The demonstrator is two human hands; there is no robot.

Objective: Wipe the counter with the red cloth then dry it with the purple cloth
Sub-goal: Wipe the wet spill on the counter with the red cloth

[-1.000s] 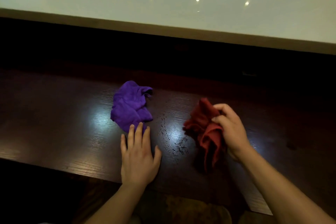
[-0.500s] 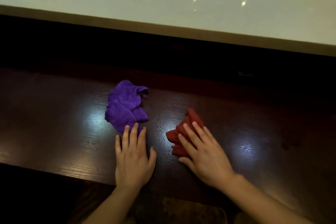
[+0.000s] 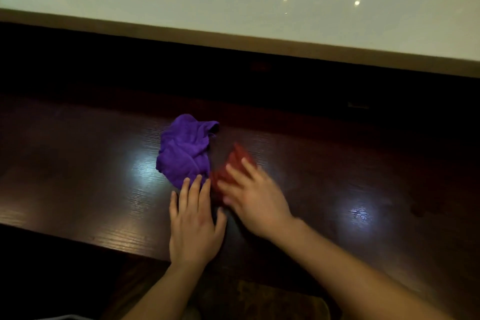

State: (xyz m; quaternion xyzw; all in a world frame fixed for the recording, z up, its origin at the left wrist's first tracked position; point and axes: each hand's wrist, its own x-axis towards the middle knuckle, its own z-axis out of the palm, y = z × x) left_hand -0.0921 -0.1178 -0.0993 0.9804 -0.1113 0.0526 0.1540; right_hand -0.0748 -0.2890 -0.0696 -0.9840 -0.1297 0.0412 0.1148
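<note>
On the dark wooden counter (image 3: 78,189) lies a crumpled purple cloth (image 3: 185,152). Just right of it is the red cloth (image 3: 233,163), blurred by motion, touching the purple one's lower right edge. My right hand (image 3: 253,195) presses flat on the red cloth with its fingers spread, covering the cloth's near half. My left hand (image 3: 193,221) rests flat on the counter, fingers together, its fingertips touching the near edge of the purple cloth. It holds nothing.
A raised white ledge (image 3: 233,8) with light reflections runs across the back, above a dark recess. The counter's near edge (image 3: 104,244) passes just under my left wrist. Bright glare patches sit on the wood left and right of the hands.
My right hand put the red cloth down flat and has slid it left across the counter until it meets the purple cloth. My left hand has stayed put.
</note>
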